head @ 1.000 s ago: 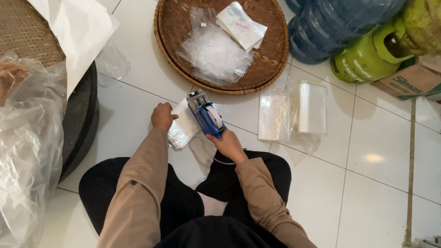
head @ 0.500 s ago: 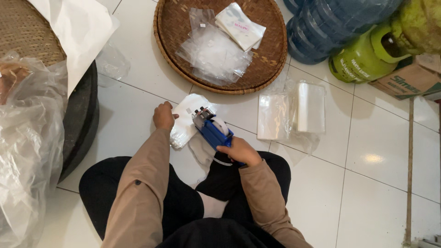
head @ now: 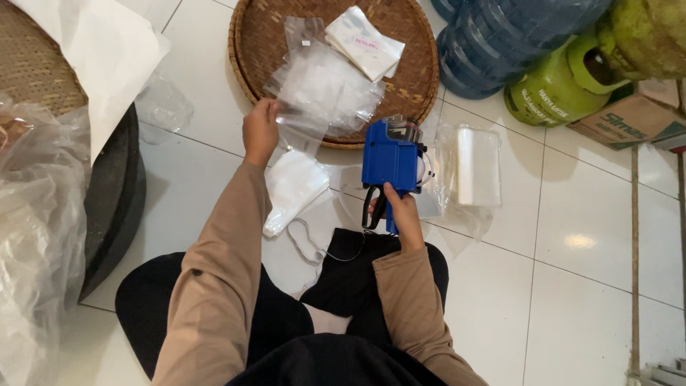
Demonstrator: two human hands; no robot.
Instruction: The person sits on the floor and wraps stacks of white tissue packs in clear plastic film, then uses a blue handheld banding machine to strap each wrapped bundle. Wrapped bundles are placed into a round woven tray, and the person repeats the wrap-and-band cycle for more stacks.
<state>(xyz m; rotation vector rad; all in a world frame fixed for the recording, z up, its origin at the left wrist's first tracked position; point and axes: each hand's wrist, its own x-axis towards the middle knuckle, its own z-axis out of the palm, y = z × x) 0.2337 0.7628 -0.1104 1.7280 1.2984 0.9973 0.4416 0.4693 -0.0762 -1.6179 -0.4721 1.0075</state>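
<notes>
Seated on the tiled floor, a person closed the right hand point(head: 400, 214) around a blue label gun point(head: 389, 157) while the left hand point(head: 261, 130) pinched a clear plastic pouch point(head: 300, 121) at the woven tray's point(head: 246, 64) rim; the slick film looked liable to slip from so light a pinch.

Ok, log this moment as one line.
left hand: on clear bag at basket | right hand: holds blue label gun

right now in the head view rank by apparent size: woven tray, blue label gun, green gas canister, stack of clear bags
1. woven tray
2. green gas canister
3. and 4. blue label gun and stack of clear bags: too alike to rank.
</notes>
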